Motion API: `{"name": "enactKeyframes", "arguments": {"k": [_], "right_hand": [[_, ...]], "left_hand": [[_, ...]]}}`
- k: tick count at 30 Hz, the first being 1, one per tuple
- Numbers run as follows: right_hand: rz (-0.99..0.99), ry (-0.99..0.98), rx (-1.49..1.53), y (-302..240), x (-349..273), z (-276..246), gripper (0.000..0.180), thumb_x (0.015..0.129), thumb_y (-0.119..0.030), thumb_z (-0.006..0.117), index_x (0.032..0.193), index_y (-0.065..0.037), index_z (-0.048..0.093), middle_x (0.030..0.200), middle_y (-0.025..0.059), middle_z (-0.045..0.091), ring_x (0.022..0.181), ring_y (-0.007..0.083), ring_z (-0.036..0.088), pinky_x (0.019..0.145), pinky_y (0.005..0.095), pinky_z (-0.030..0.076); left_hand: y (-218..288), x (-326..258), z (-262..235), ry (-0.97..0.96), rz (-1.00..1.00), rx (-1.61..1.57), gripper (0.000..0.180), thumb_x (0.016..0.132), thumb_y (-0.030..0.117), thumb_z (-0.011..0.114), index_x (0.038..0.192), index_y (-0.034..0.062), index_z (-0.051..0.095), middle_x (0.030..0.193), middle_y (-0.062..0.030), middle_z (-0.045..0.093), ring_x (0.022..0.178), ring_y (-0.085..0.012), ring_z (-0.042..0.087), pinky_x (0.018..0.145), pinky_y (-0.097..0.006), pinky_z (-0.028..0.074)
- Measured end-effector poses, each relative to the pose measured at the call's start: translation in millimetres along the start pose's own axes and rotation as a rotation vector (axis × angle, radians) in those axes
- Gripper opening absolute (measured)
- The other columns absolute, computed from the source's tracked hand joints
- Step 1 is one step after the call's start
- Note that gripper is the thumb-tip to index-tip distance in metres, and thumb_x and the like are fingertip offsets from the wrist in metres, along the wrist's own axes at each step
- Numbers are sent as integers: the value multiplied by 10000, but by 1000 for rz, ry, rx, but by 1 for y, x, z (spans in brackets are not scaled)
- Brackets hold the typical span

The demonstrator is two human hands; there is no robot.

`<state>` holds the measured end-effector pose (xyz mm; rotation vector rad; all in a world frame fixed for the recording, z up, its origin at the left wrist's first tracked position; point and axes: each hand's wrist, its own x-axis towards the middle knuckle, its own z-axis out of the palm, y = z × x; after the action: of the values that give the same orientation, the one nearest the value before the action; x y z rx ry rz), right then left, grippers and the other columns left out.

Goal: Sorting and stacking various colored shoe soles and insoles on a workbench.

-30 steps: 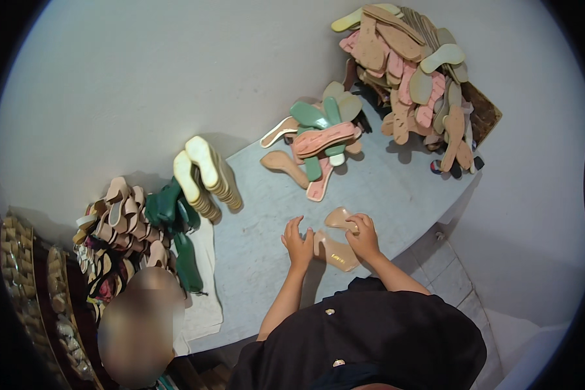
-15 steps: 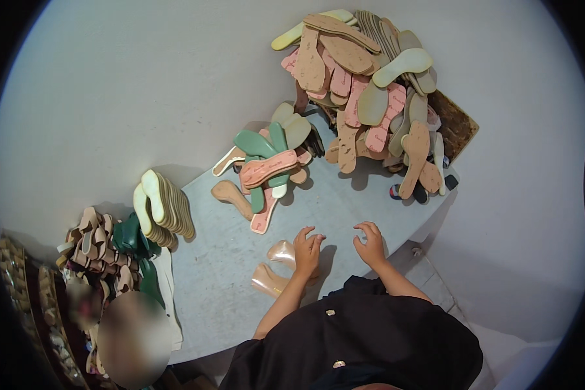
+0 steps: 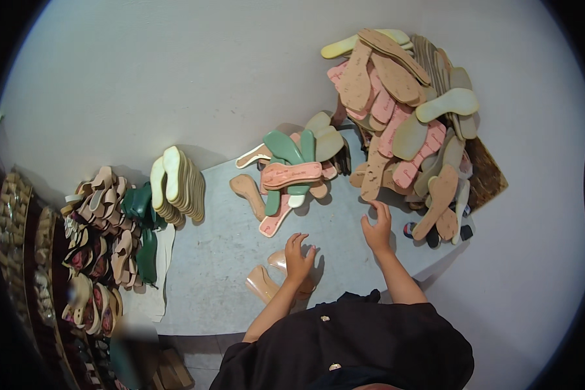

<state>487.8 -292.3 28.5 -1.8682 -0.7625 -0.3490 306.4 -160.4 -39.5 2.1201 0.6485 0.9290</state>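
While the left hand (image 3: 299,261) hangs over the table (image 3: 208,276) in the head view, its fingers bent and wide with nothing visible between them, glossy beige shoe pieces (image 3: 262,283) lie just beside it, partly hidden by the hand and wrist. The right hand (image 3: 379,234), fingers also wide, points toward the big pile of soles (image 3: 395,79); whether it touches one, the view cannot tell. Left of that pile lies a smaller heap of green and pink soles (image 3: 292,174)

Lower tan piece (image 3: 261,283): glossy, curved, lying on the table (image 3: 201,286)
Upper tan piece (image 3: 277,261): glossy, just beside it, partly hidden
Tan insole (image 3: 372,172): dark-flecked, upper end overlapped
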Motion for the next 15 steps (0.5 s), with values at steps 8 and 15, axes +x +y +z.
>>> {"name": "enactKeyframes", "arguments": {"k": [8,15], "right_hand": [[20,-358,217,-11,54,110,479,680,-153,645,1123,-43,501,1042,157,547,1001,336,527,860,403,420],[263,-287,242,56,76,200,779,655,-249,705,1309,-33,340,1171,210,510,1082,348,498,922,404,388]], "left_hand": [[-22,33,-17,126,2,109,428,720,137,651,1123,54,533,1155,-167,494,1090,-337,459,931,-409,352],[-20,59,-23,161,-2,168,411,735,116,626,1129,47,531,1161,-154,494,1103,-330,451,935,-408,341]]}}
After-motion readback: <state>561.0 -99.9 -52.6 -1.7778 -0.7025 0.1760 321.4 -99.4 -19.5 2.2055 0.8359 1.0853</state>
